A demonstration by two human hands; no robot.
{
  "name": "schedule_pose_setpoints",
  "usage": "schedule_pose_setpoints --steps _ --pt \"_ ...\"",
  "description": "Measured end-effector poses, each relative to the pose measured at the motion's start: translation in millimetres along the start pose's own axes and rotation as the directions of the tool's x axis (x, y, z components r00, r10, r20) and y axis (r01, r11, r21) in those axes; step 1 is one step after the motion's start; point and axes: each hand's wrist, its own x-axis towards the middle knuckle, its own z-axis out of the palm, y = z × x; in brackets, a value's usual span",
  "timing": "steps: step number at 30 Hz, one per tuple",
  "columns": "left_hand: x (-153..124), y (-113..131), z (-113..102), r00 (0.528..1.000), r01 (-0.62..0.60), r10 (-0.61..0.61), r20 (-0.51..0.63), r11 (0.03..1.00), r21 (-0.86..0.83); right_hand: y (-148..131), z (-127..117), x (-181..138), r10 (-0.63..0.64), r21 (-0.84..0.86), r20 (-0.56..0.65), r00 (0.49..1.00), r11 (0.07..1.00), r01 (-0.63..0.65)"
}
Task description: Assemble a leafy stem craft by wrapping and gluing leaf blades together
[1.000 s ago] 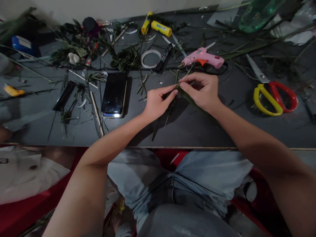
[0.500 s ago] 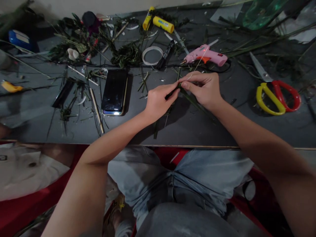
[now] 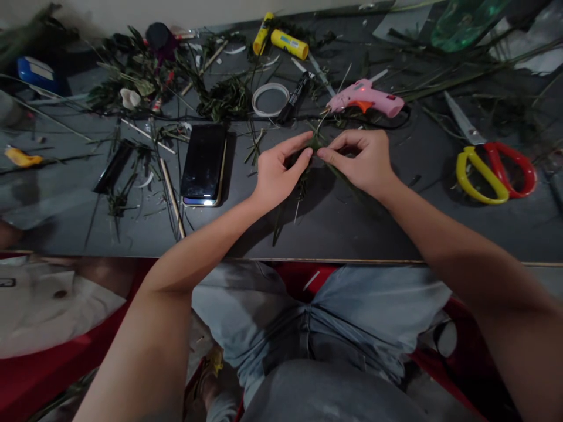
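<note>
My left hand [image 3: 278,173] and my right hand [image 3: 364,161] meet over the middle of the dark table [image 3: 334,228]. Both pinch the same thin green leaf strip [image 3: 315,143] between thumb and fingertips. The strip runs down to the right under my right hand. Just beyond my fingers lies a pink glue gun [image 3: 365,99] with its nozzle pointing left. A black phone [image 3: 204,164] lies flat to the left of my left hand.
Yellow-and-red scissors [image 3: 492,164] lie at the right. A white tape ring [image 3: 269,99], a black marker [image 3: 295,97], yellow glue tubes [image 3: 288,44], leafy cuttings [image 3: 224,99] and loose stems litter the far side. A green bottle [image 3: 461,23] lies at the top right.
My left thumb has lifted and both hands have shifted slightly up the strip, pinching it closer to its tip. The view has barely moved.
</note>
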Motion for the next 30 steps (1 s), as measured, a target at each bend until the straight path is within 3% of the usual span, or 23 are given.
schedule_pose_setpoints --steps 7,10,12,14,17,21,30 --pt "0.4 -13.7 -2.1 1.000 0.001 0.002 0.025 0.993 -0.116 14.1 -8.2 8.1 -0.103 -0.029 0.212 0.972 0.993 0.111" --pt "1.3 -12.7 -3.6 0.999 -0.010 0.014 0.034 0.993 -0.114 18.5 -10.3 9.8 -0.122 -0.037 0.246 0.961 0.990 0.135" --pt "2.6 -10.6 -4.3 0.998 -0.028 0.034 0.052 0.992 -0.119 19.4 -10.1 10.2 -0.145 -0.030 0.182 0.973 0.988 0.152" --pt "3.4 -8.1 -4.6 0.996 -0.036 0.047 0.080 0.991 -0.128 18.8 -8.1 10.5 -0.200 0.001 0.029 0.979 0.980 0.200" --pt "2.2 -4.0 -4.7 0.992 -0.057 0.069 0.107 0.992 -0.116 15.0 -3.0 10.1 -0.323 0.041 -0.133 0.937 0.943 0.331" --pt "-0.9 1.6 -4.5 0.990 -0.094 0.101 0.096 0.993 -0.078 8.8 2.2 6.4 -0.397 0.019 -0.123 0.910 0.915 0.402" --pt "0.2 -1.4 -3.0 0.993 -0.074 0.081 0.087 0.993 -0.089 18.6 12.6 1.5 -0.264 -0.025 -0.103 0.959 0.964 0.263"
